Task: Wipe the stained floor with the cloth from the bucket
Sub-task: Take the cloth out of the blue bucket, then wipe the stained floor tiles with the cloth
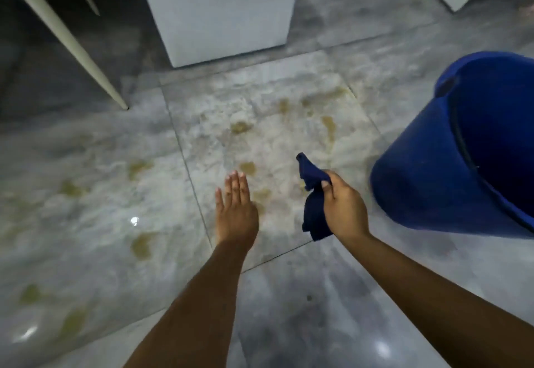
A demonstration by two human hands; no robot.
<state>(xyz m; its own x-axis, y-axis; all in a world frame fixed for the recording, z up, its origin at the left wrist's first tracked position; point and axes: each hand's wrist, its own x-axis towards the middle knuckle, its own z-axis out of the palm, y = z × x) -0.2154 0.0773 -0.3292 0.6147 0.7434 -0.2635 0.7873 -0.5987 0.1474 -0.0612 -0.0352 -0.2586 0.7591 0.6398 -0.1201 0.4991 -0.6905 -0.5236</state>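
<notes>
- Over at 3 o'clock, just beside the dirtiest tile, stands the blue bucket (450, 165), near enough to reach without shifting. Its inside is too dark to show whether it holds water.
- At 4 o'clock from the middle of the mess, the right hand (344, 208) has the dark blue cloth (315, 194). The grip is closed, fingers and thumb curled round the bunched middle, so 1 end pokes up toward 11 o'clock and the other hangs below the wrist. The cloth is out of the bucket and, as far as I can judge, held clear of the floor (289, 310).
- At 6 o'clock from the mess, the left hand (235, 208) is flat, fingers straight and together, and holds nothing. I cannot tell whether it touches the tile. I'd guess it is held out for balance or to brace while the other arm scrubs.
- Yellow-brown stains (241, 127) are scattered over at least 2 glossy tiles, running from 1 o'clock down to 8 o'clock.
- Wiping looks not yet begun. A wad like that covers little, so I'd expect it to need spreading or pressing flat first.
- A white cabinet base (219, 12) sits at 12 o'clock and a slanted white leg (72, 47) at 10 o'clock, hemming in the far edge.
</notes>
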